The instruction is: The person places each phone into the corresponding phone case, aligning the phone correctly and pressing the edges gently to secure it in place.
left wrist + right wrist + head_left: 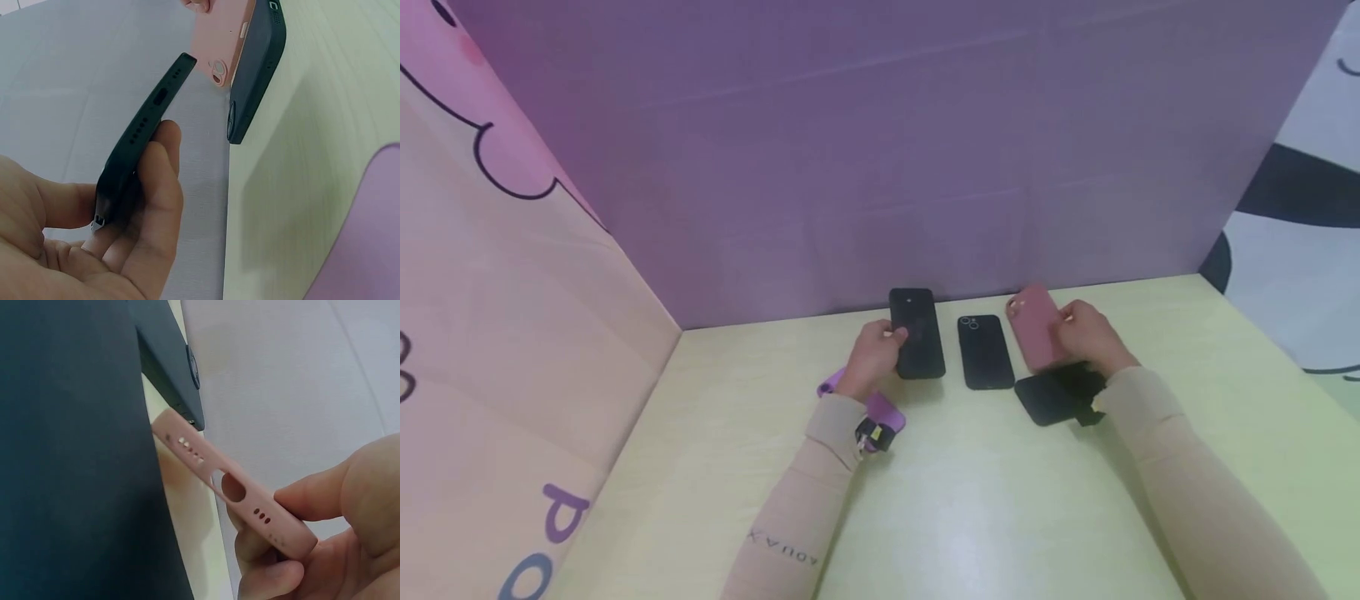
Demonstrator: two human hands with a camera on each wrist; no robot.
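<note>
Left hand (874, 354) round black phone (917, 333)

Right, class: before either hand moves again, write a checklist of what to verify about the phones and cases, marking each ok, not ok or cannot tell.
1. Left hand grips the black phone: ok.
2. Right hand grips the pink case: ok.
3. Middle phone lies flat, untouched: ok.
4. Pink case empty: cannot tell.
5. Black case clear of the right wrist: not ok, it lies under it.
6. Purple case clear of the left wrist: not ok.
</note>
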